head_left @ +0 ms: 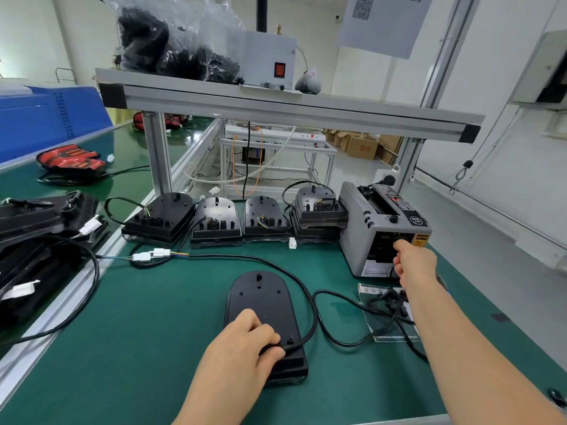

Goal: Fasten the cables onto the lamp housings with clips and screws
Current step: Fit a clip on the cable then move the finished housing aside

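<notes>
Head view, from the left: a stack of black housings [40, 228] lies at the bench edge, their leads trailing onto the green mat [147, 332]. Two white plugs [150, 255] lie joined beyond it. A row of housings [214, 222] stands backs-up along the far edge, and the rightmost pair is stacked.

The work housing [265, 302] lies back-up in the middle of the mat, near the person. The left hand [248, 342] rests on its near end, fingers curled over the cable [310, 305] where it meets the shell. From there the cable loops away to the right and back round towards the plugs.

Further right a clear bag [389, 314] of small black parts lies on the mat, just in front of the grey dispenser [380, 228]. The right hand [414, 262] is at the dispenser's mouth with fingers curled, but I cannot tell whether it pinches anything.

The housing looks like a light, rigid moulding that would skid on the mat, so it is best pinned flat from above or held by its rim, clear of the thin posts on its back. The cable looks rubbery and springy and is likely to lift out of place. It wants gripping close to its entry point, where a clip would seat.
</notes>
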